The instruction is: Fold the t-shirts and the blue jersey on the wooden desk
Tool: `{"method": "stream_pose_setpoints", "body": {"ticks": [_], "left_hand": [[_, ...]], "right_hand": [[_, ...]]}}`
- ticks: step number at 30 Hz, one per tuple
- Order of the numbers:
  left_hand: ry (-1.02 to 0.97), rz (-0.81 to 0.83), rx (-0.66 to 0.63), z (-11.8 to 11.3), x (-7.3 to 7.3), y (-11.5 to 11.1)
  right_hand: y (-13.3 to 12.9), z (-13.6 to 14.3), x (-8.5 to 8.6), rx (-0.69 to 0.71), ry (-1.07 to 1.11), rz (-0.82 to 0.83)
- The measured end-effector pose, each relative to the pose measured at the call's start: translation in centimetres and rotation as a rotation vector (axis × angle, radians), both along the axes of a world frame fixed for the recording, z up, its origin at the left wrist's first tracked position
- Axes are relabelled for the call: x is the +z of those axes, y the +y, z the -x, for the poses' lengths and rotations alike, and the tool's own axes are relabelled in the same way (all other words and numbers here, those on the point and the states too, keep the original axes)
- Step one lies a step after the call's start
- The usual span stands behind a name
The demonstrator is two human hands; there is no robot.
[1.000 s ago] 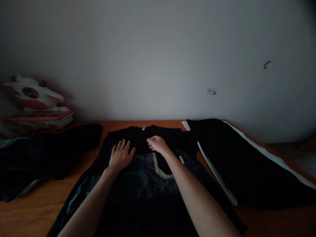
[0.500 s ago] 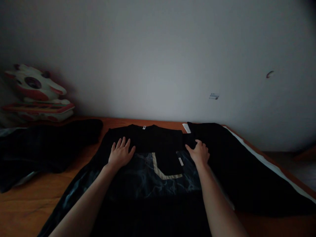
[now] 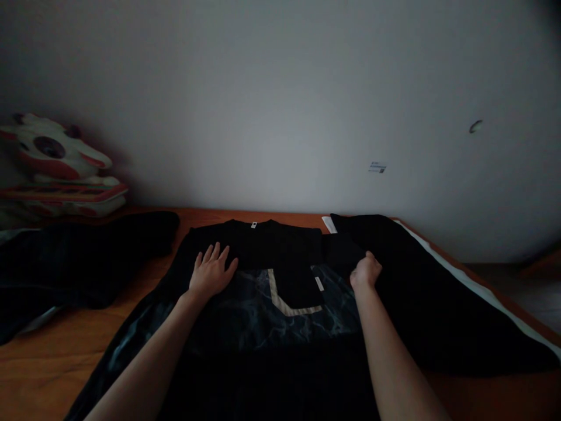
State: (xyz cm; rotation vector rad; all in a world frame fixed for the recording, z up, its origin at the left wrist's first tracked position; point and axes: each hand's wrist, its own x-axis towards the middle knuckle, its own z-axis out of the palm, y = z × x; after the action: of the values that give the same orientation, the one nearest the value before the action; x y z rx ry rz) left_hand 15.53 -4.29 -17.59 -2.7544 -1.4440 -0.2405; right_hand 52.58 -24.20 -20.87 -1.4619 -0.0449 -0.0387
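A black shirt lies spread in front of me, its neckline toward the wall. It has a dark blue marbled band, a pale-edged chest pocket and a small white neck label. Flat on the left chest of the shirt rests my left hand, fingers spread. My right hand is closed on the shirt's right sleeve, holding it out to the side. The fabric between those fingers is mostly hidden. The lower part of the shirt is too dark to make out.
To the right lies another black garment with a white edge. A dark garment is bunched on the left. Behind it stands a cow-shaped toy keyboard. The wooden surface meets a grey wall at the back.
My right hand has moved slightly right and closed from a loose, parted grip onto the sleeve, which now shows stretched outward. My left hand stays flat on the shirt. The view has shifted slightly.
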Motion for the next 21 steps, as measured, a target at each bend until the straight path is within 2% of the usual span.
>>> {"method": "stream_pose_setpoints", "body": {"ticks": [3, 6, 13, 17, 19, 21], "left_hand": [[0.006, 0.005, -0.001, 0.0, 0.1, -0.1], [0.007, 0.011, 0.001, 0.0, 0.2, -0.2], [0.01, -0.009, 0.0, 0.0, 0.1, -0.1], [-0.001, -0.007, -0.008, 0.0, 0.0, -0.1], [-0.003, -0.009, -0.011, 0.1, 0.1, -0.1], [0.003, -0.008, -0.007, 0.0, 0.1, -0.1]], "right_hand": [[-0.1, -0.1, 0.4, -0.118, 0.069, -0.056], [-0.1, 0.4, 1.0, -0.142, 0.125, -0.1], [-0.1, 2.1, 1.6, 0.018, 0.204, -0.123], [0.4, 3.5, 3.1, 0.09, 0.135, -0.149], [0.7, 4.7, 4.3, 0.213, 0.07, -0.171], [0.8, 6.1, 5.5, 0.522, 0.018, -0.183]]}}
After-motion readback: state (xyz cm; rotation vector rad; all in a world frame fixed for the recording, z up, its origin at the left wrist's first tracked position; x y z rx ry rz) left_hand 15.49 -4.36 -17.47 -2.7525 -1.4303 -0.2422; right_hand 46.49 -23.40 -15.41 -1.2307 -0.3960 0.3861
